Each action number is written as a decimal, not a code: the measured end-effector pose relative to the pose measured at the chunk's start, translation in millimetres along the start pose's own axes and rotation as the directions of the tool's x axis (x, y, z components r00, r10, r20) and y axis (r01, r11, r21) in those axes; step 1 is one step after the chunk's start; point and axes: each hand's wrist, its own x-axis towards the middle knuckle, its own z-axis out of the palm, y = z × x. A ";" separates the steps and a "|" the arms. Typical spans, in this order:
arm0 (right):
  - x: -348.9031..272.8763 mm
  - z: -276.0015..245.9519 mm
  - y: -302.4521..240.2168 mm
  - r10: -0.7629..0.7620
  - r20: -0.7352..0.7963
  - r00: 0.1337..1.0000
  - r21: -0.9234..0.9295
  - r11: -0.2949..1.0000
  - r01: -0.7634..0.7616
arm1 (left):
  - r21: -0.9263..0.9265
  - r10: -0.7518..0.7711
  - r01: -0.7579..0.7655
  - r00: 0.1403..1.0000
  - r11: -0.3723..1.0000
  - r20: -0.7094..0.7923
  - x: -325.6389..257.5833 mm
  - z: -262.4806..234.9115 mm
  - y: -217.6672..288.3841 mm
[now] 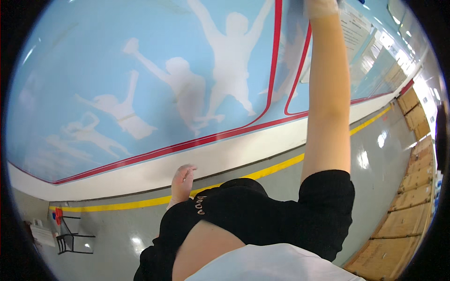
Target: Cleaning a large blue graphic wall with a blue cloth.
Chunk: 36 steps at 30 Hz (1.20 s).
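My right arm stretches up along the wall mural [154, 28], which is light blue with white figures and red lines. At the top edge of the picture my right hand [322, 6] wears a thin pale glove; its fingers are cut off from view. A dark grey-blue blurred patch [295, 9] lies just left of it, and I cannot make out what it is. Low in front of my body, my left hand [182, 181] hangs near the white base of the wall [225, 161]. It has a thin clear glove, loosely bent fingers and nothing visible in it.
A yellow line [276, 167] runs along the grey floor [112, 229] by the wall. Brown boxes [403, 220] line the right side. A black metal-framed chair [70, 241] stands at the lower left. A printed white sheet [354, 35] is on the wall right of my arm.
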 end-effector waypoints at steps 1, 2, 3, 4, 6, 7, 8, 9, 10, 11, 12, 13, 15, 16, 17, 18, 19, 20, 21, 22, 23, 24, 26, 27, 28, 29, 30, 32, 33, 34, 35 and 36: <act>-17.7 -5.1 0.1 0.024 0.064 0.998 0.046 0.999 -0.027 | 0.011 -0.005 0.006 0.999 1.000 -0.034 -0.8 0.1 -1.2; -43.0 -10.3 -5.9 -0.015 -0.004 1.000 0.123 0.992 0.015 | 0.056 -0.029 0.031 0.999 0.998 -0.029 -2.4 0.2 -3.2; -73.3 -25.4 -9.7 0.125 0.219 0.968 0.045 0.989 -0.138 | 0.079 -0.012 0.014 1.000 0.997 -0.023 -3.3 0.6 -4.2; -100.4 -33.3 -17.8 -0.024 0.055 0.998 0.080 0.997 0.019 | 0.094 -0.057 0.059 0.998 0.994 -0.026 -4.0 1.4 -5.4; -168.4 -66.4 -40.6 0.050 0.284 0.958 0.136 0.986 -0.092 | 0.131 -0.026 0.015 0.996 0.991 0.082 -2.9 2.1 -6.1; -201.8 -83.4 -52.8 0.068 0.331 0.941 0.176 0.976 -0.132 | 0.135 -0.043 0.033 0.996 0.990 0.073 -1.4 2.9 -5.5; -236.5 -105.2 -64.2 0.074 0.487 0.870 0.204 0.959 -0.195 | 0.201 -0.006 -0.023 0.990 0.979 0.141 1.7 1.6 -5.1; -271.4 -128.8 -77.1 0.056 0.600 0.798 0.184 0.961 -0.206 | 0.233 0.083 -0.142 0.966 0.962 0.245 4.9 2.9 -3.6; -301.9 -146.5 -98.8 0.004 0.687 0.727 0.235 0.945 -0.227 | 0.265 0.028 -0.087 0.975 0.960 0.221 9.0 -2.1 -2.4; -331.3 -167.8 -111.9 -0.013 0.829 0.558 0.195 0.943 -0.268 | 0.274 0.096 -0.172 0.958 0.946 0.270 13.2 -2.4 -0.6; -354.2 -185.0 -122.2 -0.081 0.902 0.424 0.211 0.939 -0.270 | 0.278 0.162 -0.256 0.934 0.926 0.319 16.9 -6.9 0.9; -373.2 -198.8 -128.7 -0.108 0.965 0.237 0.173 0.947 -0.270 | 0.278 0.161 -0.259 0.930 0.925 0.330 20.4 -9.1 2.1; -393.2 -216.5 -137.9 -0.211 0.975 0.075 0.223 0.935 -0.276 | 0.257 0.250 -0.358 0.894 0.898 0.372 23.6 -19.1 2.6; -391.0 -218.7 -138.4 -0.205 0.978 -0.027 0.186 0.930 -0.317 | 0.265 0.236 -0.345 0.899 0.900 0.369 23.6 -25.1 1.9; -380.4 -217.6 -135.4 -0.243 0.969 0.039 0.241 0.908 -0.343 | 0.283 0.219 -0.325 0.912 0.903 0.347 21.6 -31.9 -0.4; -361.1 -211.4 -131.3 -0.206 0.961 0.186 0.264 0.885 -0.384 | 0.289 0.212 -0.310 0.921 0.906 0.326 19.4 -39.3 -3.0; -333.5 -201.6 -127.1 -0.124 0.939 0.321 0.257 0.873 -0.415 | 0.296 0.207 -0.305 0.925 0.905 0.320 17.1 -47.3 -6.4; -298.6 -187.9 -120.1 -0.072 0.907 0.415 0.251 0.883 -0.396 | 0.292 0.190 -0.280 0.934 0.914 0.302 13.7 -56.1 -10.8; -256.7 -168.6 -111.9 -0.006 0.791 0.611 0.287 0.886 -0.363 | 0.288 0.170 -0.254 0.943 0.923 0.287 9.9 -65.7 -15.6; -210.3 -153.6 -102.1 0.082 0.676 0.733 0.225 0.924 -0.310 | 0.286 0.168 -0.254 0.942 0.924 0.292 6.8 -73.4 -20.2; -163.0 -130.3 -93.6 0.113 0.444 0.889 0.224 0.946 -0.232 | 0.285 0.149 -0.224 0.954 0.932 0.262 3.7 -81.6 -25.5; -118.0 -109.3 -84.9 0.294 0.372 0.880 0.284 0.867 -0.410 | 0.269 0.142 -0.206 0.960 0.941 0.240 1.9 -87.2 -29.9; -36.9 -59.2 -70.1 0.273 0.142 0.951 0.401 0.863 -0.308 | 0.286 0.154 -0.210 0.966 0.935 0.207 -0.5 -98.0 -39.1; -8.0 -36.8 -67.3 0.265 0.093 0.960 0.484 0.830 -0.277 | 0.284 0.173 -0.222 0.967 0.933 0.188 -1.0 -103.2 -43.2; 9.6 -19.3 -67.3 0.154 0.031 0.988 0.345 0.926 -0.155 | 0.295 0.173 -0.219 0.969 0.930 0.174 -1.7 -107.2 -47.0; 18.4 -1.4 -70.8 0.227 0.099 0.969 0.258 0.935 -0.245 | 0.278 0.174 -0.205 0.976 0.939 0.133 -1.8 -110.4 -50.0; 18.9 6.4 -73.8 0.195 0.009 0.981 0.166 0.967 -0.194 | 0.244 0.174 -0.195 0.979 0.950 0.107 -2.4 -114.4 -53.6; 0.3 11.0 -87.5 0.154 -0.066 0.986 0.076 0.986 -0.148 | 0.234 0.142 -0.156 0.987 0.960 0.075 -4.0 -121.4 -58.7; -17.0 2.1 -94.2 0.297 0.055 0.953 0.183 0.935 -0.302 | 0.176 0.128 -0.139 0.989 0.974 0.072 -5.0 -124.0 -60.3; -33.2 -5.3 -106.0 0.414 0.189 0.890 0.264 0.852 -0.452 | 0.189 0.117 -0.126 0.991 0.974 0.057 -6.7 -128.5 -62.6; -53.2 -10.1 -119.4 0.456 0.194 0.869 0.187 0.852 -0.489 | 0.200 0.112 -0.122 0.992 0.972 0.060 -7.5 -132.1 -63.7; -87.6 -26.2 -138.0 0.352 0.225 0.908 0.194 0.898 -0.396 | 0.189 0.104 -0.118 0.991 0.975 0.082 -8.3 -135.9 -64.9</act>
